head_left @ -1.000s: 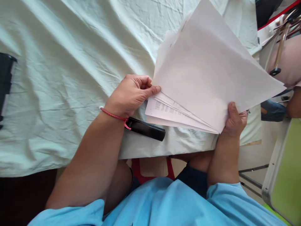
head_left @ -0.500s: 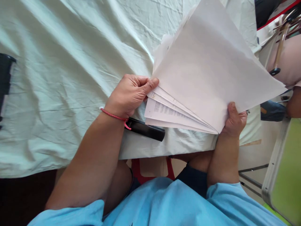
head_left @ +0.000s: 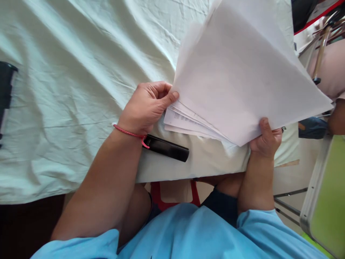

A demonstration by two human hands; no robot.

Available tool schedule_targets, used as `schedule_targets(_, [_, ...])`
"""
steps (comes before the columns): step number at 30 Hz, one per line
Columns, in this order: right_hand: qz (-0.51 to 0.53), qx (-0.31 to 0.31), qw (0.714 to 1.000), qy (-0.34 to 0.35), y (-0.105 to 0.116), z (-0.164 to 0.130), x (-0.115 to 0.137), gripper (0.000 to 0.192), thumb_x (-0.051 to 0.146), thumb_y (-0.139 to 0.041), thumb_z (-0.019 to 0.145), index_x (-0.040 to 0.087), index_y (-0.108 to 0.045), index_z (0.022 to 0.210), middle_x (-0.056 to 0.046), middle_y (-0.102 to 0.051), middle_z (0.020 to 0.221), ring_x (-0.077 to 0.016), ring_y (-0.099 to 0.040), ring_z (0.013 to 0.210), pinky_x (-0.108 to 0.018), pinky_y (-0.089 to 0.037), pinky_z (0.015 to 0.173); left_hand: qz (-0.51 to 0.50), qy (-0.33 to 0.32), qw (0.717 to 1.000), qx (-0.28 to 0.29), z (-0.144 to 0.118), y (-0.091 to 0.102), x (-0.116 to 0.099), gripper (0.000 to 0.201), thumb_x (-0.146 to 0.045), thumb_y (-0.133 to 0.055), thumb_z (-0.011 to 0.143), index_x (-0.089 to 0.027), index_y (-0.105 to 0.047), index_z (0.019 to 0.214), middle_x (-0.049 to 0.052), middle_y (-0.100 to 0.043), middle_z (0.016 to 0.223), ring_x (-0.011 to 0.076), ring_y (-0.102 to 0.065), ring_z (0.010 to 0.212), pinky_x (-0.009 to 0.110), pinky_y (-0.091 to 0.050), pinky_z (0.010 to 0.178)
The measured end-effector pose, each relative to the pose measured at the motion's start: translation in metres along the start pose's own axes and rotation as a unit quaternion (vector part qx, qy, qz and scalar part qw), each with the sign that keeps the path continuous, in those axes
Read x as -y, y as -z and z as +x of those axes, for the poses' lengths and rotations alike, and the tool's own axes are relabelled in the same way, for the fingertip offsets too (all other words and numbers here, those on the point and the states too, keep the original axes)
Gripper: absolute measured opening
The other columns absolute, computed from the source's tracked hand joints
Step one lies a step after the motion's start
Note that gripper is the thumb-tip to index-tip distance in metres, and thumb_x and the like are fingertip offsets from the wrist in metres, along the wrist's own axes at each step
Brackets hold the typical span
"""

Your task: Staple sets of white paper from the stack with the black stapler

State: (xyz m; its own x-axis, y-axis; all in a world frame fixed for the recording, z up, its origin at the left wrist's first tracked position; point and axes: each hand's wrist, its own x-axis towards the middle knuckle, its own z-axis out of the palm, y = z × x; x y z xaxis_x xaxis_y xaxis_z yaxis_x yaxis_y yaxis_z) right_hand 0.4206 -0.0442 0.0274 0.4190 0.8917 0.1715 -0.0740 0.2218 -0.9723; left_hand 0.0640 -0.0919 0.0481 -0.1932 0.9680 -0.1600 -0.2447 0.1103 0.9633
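Observation:
Between my two hands is a stack of white paper sheets (head_left: pixel 237 75), fanned apart along its left and lower edges. The top sheet shows a blank face, while printed lines show on a sheet lower down. My left hand (head_left: pixel 151 102) pinches the stack's left corner, thumb on top. At the lower right edge my right hand (head_left: pixel 266 138) grips the sheets, its thumb over the top and its other fingers partly hidden beneath. A long black object (head_left: pixel 168 148), its kind unclear, lies on the cloth just below my left wrist.
A pale green wrinkled cloth (head_left: pixel 67 108) covers the table. Another black object (head_left: pixel 7 86) sits at the far left edge. To the right stand a green-topped table with a metal rim (head_left: pixel 330 187) and a folding metal frame; part of another person shows there.
The stack has shifted slightly up and left at its lower edge, and its fanned sheets lie closer together. My left hand has moved a little left.

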Motion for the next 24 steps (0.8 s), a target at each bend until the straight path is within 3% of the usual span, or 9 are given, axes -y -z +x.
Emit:
schedule_targets(6, [0.013, 0.032, 0.999, 0.001, 0.000, -0.003, 0.003, 0.042, 0.037, -0.103, 0.070, 0.022, -0.084, 0.105, -0.009, -0.087, 0.135, -0.0303, -0.076, 0.142, -0.057, -0.055, 0.138, -0.005, -0.107, 0.994, -0.007, 0.002, -0.002, -0.002, 0.041, -0.054, -0.109, 0.084, -0.028, -0.080, 0.097, -0.005, -0.080, 0.094, 0.0184, -0.072, 0.103, 0.040, -0.058, 0.104])
schedule_targets(10, [0.035, 0.032, 0.999, -0.007, 0.004, -0.004, 0.009, 0.066, 0.041, -0.105, 0.058, 0.029, -0.082, 0.118, -0.006, -0.081, 0.149, -0.0338, -0.069, 0.152, -0.066, -0.057, 0.134, 0.014, -0.173, 0.984, -0.049, 0.001, -0.001, -0.002, 0.040, -0.049, -0.102, 0.092, -0.024, -0.071, 0.096, -0.004, -0.073, 0.095, 0.0184, -0.070, 0.109, 0.039, -0.053, 0.108])
schedule_targets(14, [0.060, 0.018, 0.998, -0.016, 0.007, -0.007, 0.011, 0.075, 0.040, -0.107, 0.051, 0.029, -0.080, 0.121, -0.009, -0.079, 0.151, -0.0367, -0.068, 0.153, -0.067, -0.058, 0.131, 0.034, -0.157, 0.985, -0.063, -0.002, 0.000, -0.002, 0.046, -0.053, -0.100, 0.089, -0.023, -0.066, 0.096, -0.002, -0.069, 0.097, 0.0197, -0.068, 0.113, 0.037, -0.053, 0.106])
schedule_targets(18, [0.045, 0.035, 0.998, -0.026, 0.006, -0.008, 0.010, 0.069, 0.035, -0.109, 0.050, 0.024, -0.079, 0.112, -0.010, -0.081, 0.146, -0.0361, -0.068, 0.153, -0.065, -0.055, 0.135, 0.041, -0.117, 0.992, -0.021, -0.001, -0.002, -0.001, 0.050, -0.065, -0.095, 0.093, -0.023, -0.071, 0.102, 0.001, -0.075, 0.105, 0.0233, -0.068, 0.118, 0.039, -0.053, 0.106])
schedule_targets(21, [-0.007, 0.046, 0.999, -0.021, 0.002, -0.005, 0.007, 0.068, 0.030, -0.109, 0.050, 0.025, -0.079, 0.111, -0.006, -0.081, 0.146, -0.0322, -0.069, 0.153, -0.063, -0.055, 0.136, 0.025, -0.165, 0.986, 0.011, 0.002, -0.005, 0.001, 0.045, -0.065, -0.093, 0.099, -0.024, -0.075, 0.099, -0.002, -0.073, 0.097, 0.0188, -0.066, 0.112, 0.038, -0.052, 0.108])
schedule_targets(24, [-0.048, 0.016, 0.999, 0.001, 0.001, -0.003, 0.002, 0.063, 0.033, -0.107, 0.052, 0.029, -0.078, 0.108, 0.000, -0.082, 0.143, -0.0292, -0.071, 0.149, -0.062, -0.058, 0.135, 0.023, -0.200, 0.979, -0.012, 0.001, -0.006, -0.001, 0.053, -0.072, -0.092, 0.099, -0.026, -0.068, 0.088, -0.003, -0.066, 0.086, 0.0179, -0.066, 0.113, 0.038, -0.052, 0.109])
